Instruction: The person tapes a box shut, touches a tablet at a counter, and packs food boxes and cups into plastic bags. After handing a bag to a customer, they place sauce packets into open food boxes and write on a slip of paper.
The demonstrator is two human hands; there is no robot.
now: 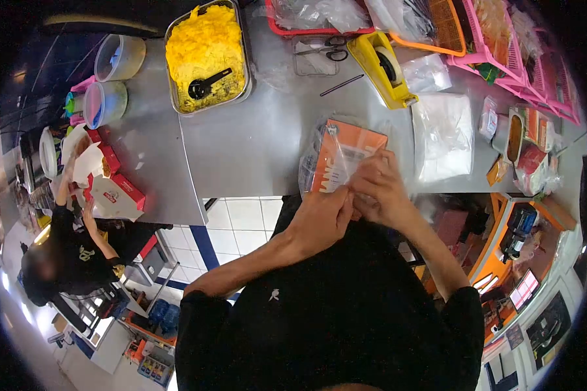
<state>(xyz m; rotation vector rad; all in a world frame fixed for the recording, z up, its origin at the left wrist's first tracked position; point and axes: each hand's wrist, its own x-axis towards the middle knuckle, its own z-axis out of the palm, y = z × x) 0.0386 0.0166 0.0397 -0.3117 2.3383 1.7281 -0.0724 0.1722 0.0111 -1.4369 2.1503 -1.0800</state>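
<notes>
An orange printed box (357,135) lies on the steel table inside a clear plastic bag (310,151). My left hand (321,218) is closed, its fingers pinched together at the bag's near edge. Beside it, touching, my right hand (379,188) has bent fingers gripping the bag over the box's near right corner. Both hands partly hide the box, and the exact fold of plastic between the fingertips is hard to make out. Just beyond the box are a yellow tape dispenser (375,72) and a dark pen (341,85).
White plastic bags (442,133) lie in a stack to the right. A tray of yellow shredded food (205,45) with a black scoop (209,85) stands at back left. Scissors (329,49) and pink baskets (502,58) are farther back. At left, a co-worker (78,254) handles open red-and-white boxes (114,195).
</notes>
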